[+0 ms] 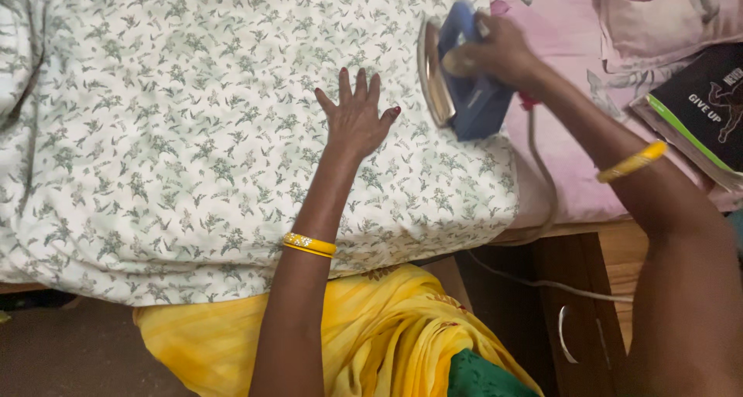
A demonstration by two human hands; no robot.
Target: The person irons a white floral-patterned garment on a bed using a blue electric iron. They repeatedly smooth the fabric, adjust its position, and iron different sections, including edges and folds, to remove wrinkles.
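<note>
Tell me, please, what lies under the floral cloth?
A pink sheet shows beyond the floral cloth at its right edge. The left hand presses the cloth flat. What is directly beneath stays covered.

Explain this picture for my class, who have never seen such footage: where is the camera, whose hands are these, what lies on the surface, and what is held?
There is one picture, taken by a camera worn on a person's head and looking down, so both arms belong to the wearer. The left hand lies flat, fingers spread, on a floral cloth spread over a bed. The right hand grips the handle of a blue iron, tipped on its side so its metal plate shows. The iron's cord hangs off the bed edge. Under the cloth is a pink sheet; a dark book lies at the right. Both arms wear yellow bangles.
</note>
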